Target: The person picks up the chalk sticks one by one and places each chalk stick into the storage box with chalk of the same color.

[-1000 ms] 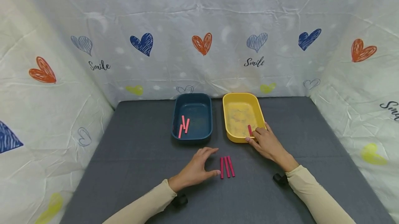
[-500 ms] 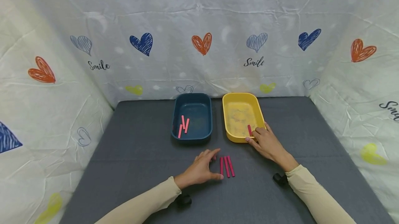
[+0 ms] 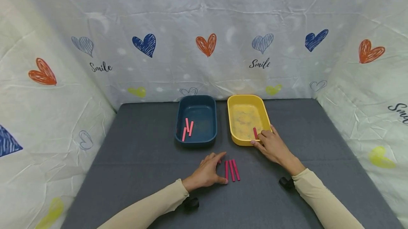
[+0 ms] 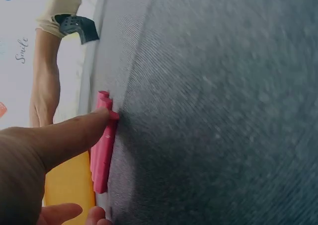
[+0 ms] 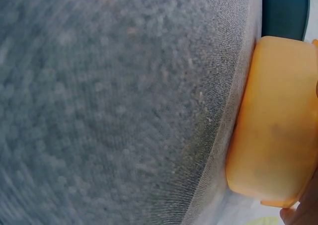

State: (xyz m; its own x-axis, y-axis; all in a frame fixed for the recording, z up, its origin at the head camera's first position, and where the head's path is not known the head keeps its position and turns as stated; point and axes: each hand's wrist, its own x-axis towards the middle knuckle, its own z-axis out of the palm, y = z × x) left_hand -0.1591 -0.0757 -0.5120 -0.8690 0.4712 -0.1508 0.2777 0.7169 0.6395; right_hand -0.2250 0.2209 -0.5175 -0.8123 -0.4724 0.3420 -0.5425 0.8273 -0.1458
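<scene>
Three slim crimson sticks [image 3: 231,170] lie side by side on the grey cloth. My left hand [image 3: 205,174] is beside them, its thumb and index finger spread apart. In the left wrist view the thumb [image 4: 92,130] is right at the near end of the closest stick [image 4: 104,160]; the other fingertips stand short of its far end. My right hand [image 3: 274,145] grips the near right corner of the yellow tray [image 3: 231,121], thumb outside the rim and index finger inside. Another crimson stick [image 3: 255,133] lies in that tray, close to the index finger.
Left of the yellow tray stands a dark blue tray [image 3: 207,139] with three lighter pink sticks [image 3: 191,128] in it. A white sheet [image 3: 204,73] printed with hearts rises behind the table and along both sides. Each wrist carries a black camera [image 3: 192,203].
My left hand has moved slightly right, its thumb coming up to the near end of the leftmost crimson stick. The right hand, trays and sticks have stayed put.
</scene>
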